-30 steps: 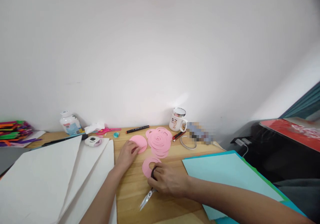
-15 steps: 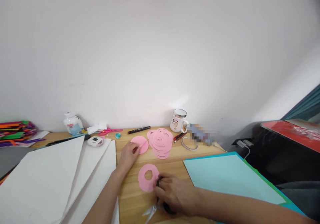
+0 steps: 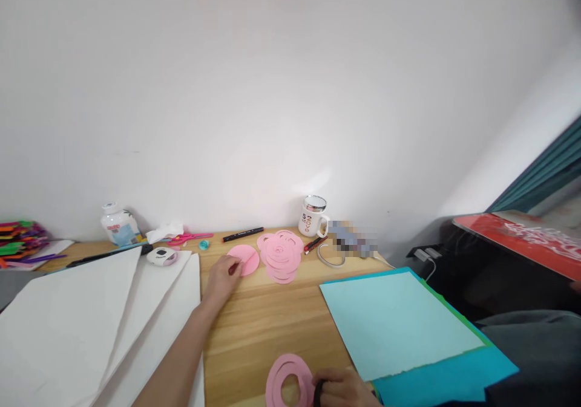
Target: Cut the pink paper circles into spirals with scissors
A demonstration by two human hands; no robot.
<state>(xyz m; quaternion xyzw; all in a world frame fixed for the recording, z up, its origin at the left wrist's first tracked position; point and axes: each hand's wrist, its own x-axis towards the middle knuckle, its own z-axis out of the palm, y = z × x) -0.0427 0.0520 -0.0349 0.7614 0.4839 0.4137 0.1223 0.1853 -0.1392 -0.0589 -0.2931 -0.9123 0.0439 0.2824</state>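
Observation:
My left hand (image 3: pixel 222 279) rests on the wooden desk (image 3: pixel 263 322), fingers curled on the edge of a flat pink paper circle (image 3: pixel 245 258). Beside that circle lies a stack of pink spiral-cut circles (image 3: pixel 279 253). At the bottom edge my right hand (image 3: pixel 344 389) is closed around a dark scissor handle and pinches a pink paper ring (image 3: pixel 288 380) with a hole cut in its middle. The scissor blades are out of view.
Large white sheets (image 3: pixel 91 322) cover the left of the desk, light blue and green sheets (image 3: pixel 399 322) the right. Along the wall stand a glue bottle (image 3: pixel 117 225), pink scissors (image 3: pixel 188 237), a black marker (image 3: pixel 242 234), a mug (image 3: pixel 313 216) and a tape ring (image 3: pixel 330 256).
My right hand has drawn the pink ring and the scissors toward me, down to the bottom edge. My left hand has stayed on the pink circle.

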